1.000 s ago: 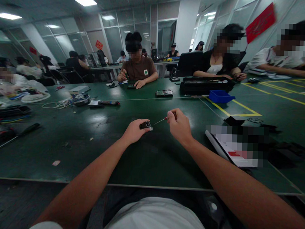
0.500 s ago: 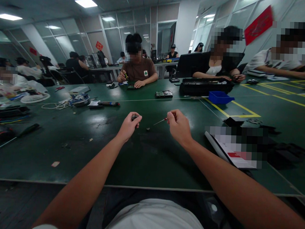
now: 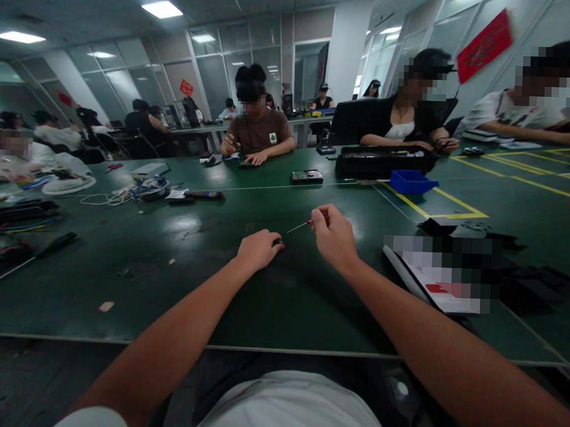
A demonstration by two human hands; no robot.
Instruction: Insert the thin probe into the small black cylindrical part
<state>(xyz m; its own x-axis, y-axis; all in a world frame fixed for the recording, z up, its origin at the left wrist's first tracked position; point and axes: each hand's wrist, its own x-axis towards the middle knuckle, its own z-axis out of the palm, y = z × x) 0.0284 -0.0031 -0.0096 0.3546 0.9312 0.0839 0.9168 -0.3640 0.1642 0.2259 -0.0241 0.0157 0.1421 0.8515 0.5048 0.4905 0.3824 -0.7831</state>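
My right hand [image 3: 333, 237] is closed around the handle of a thin screwdriver [image 3: 298, 226], which shows a little red at the grip. Its narrow shaft points left and slightly down, its tip just short of my left hand. My left hand [image 3: 259, 249] rests low at the green tabletop with its fingers curled together. A small dark, rounded part [image 3: 278, 242] shows at those fingertips; its exact kind is too small to make out.
Ahead lie a bare hard drive [image 3: 307, 176], a long black housing [image 3: 384, 162] and a blue bin [image 3: 412, 182]. On the right is a white booklet [image 3: 432, 281]; a long screwdriver [image 3: 35, 258] lies left. A person [image 3: 262, 122] works across the green table [image 3: 169, 309].
My left hand has moved right and down onto the spot where a tiny dark piece lay on the table, covering it. My right hand with the screwdriver has hardly moved.
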